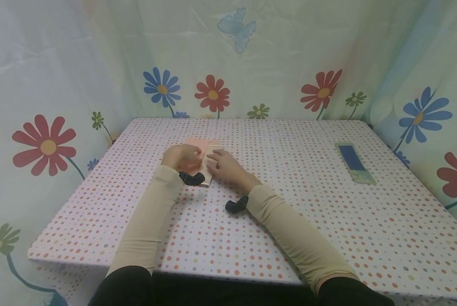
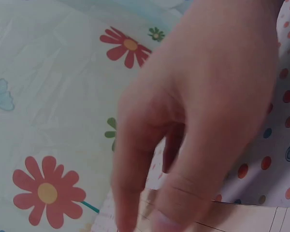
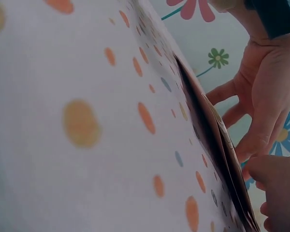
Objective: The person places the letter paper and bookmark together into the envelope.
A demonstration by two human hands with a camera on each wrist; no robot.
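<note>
A thin pink-and-cream paper booklet (image 1: 215, 148) lies on the dotted table, left of the middle. My left hand (image 1: 182, 157) is over its left part, fingers bent downward. In the left wrist view the thumb and forefinger of the left hand (image 2: 193, 121) reach down to a lined cream surface of the booklet (image 2: 241, 215); their tips are partly cut off. From the right, my right hand (image 1: 228, 168) rests its loosely extended fingers on the cream part. Edge-on, the booklet (image 3: 215, 123) shows several thin layers, slightly apart, in the right wrist view.
A flat pale-green packet with a dark blue panel (image 1: 352, 159) lies at the table's right. The dotted tablecloth (image 1: 282, 148) covers the table. Flowered curtains (image 1: 274, 51) hang behind and at both sides. A black wrist device (image 1: 191, 178) sits on each wrist.
</note>
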